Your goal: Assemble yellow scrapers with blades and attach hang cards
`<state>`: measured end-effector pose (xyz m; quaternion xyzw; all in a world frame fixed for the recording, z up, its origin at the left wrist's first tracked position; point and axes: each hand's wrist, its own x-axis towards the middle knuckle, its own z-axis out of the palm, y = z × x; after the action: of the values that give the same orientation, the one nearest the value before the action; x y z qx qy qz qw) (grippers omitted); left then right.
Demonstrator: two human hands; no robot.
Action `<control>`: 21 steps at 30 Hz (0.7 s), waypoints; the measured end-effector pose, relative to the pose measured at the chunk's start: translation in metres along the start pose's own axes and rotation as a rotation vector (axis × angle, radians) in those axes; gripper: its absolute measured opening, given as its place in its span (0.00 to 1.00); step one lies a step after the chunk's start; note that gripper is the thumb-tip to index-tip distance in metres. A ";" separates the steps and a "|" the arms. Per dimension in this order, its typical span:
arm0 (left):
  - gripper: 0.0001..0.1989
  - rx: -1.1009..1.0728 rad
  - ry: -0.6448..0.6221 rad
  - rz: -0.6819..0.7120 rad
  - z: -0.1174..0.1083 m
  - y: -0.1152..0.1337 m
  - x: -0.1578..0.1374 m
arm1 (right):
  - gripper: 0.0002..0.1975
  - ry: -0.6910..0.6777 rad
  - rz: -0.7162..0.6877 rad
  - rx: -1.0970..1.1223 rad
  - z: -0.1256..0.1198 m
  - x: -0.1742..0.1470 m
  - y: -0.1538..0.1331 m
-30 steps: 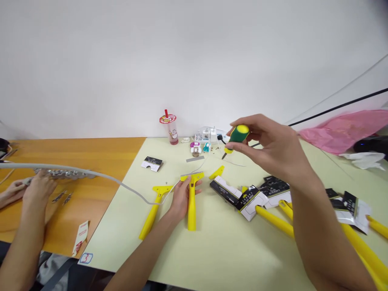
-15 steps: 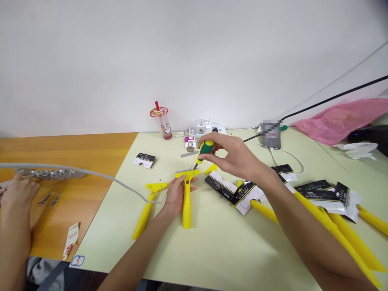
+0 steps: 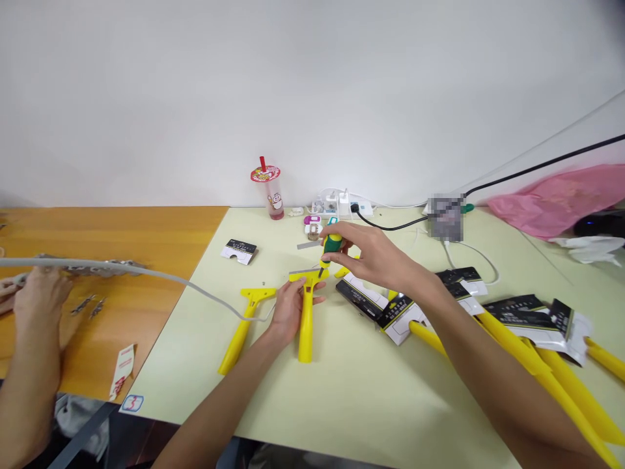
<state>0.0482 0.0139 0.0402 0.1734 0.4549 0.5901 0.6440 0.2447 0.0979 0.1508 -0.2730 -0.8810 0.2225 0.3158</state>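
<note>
My left hand grips a yellow scraper just below its head, with the handle pointing toward me. A metal blade lies along the top edge of that head. In my right hand is a green and yellow screwdriver, held by its handle and tilted. Its tip reaches the right part of the scraper head. A second yellow scraper lies to the left of my left hand. Behind the screwdriver, a loose grey blade rests on the table.
Packaged yellow scrapers pile up on the right. A drink cup, a power strip and a phone stand along the wall. A grey cable crosses from the left. A co-worker's hand handles metal parts on the wooden table.
The whole view has shifted slightly, so things sit a little further right. The screwdriver stands more upright, its tip still at the scraper head. Both hands keep their hold.
</note>
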 end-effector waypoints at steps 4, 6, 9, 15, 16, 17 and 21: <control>0.16 -0.011 0.012 -0.002 0.000 0.000 0.000 | 0.14 0.000 -0.023 -0.006 0.002 0.000 0.002; 0.16 -0.016 0.012 -0.004 0.000 0.000 0.001 | 0.14 0.002 -0.031 -0.011 0.002 0.000 0.003; 0.16 -0.019 0.005 -0.008 0.000 0.000 0.001 | 0.13 0.004 -0.049 -0.041 0.003 0.000 0.002; 0.14 -0.014 0.005 -0.003 -0.002 -0.002 0.001 | 0.14 -0.066 -0.107 -0.225 0.008 0.001 -0.009; 0.13 -0.013 0.005 -0.002 -0.002 -0.003 0.002 | 0.15 -0.084 -0.106 -0.247 0.009 0.000 -0.011; 0.13 -0.012 0.008 -0.002 -0.002 -0.003 0.002 | 0.17 -0.104 -0.102 -0.252 0.010 0.000 -0.014; 0.12 -0.017 0.028 0.003 -0.002 -0.004 0.003 | 0.25 -0.184 -0.078 -0.133 0.010 -0.003 -0.020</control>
<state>0.0485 0.0147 0.0352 0.1604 0.4588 0.5973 0.6380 0.2331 0.0790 0.1539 -0.2375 -0.9290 0.1753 0.2231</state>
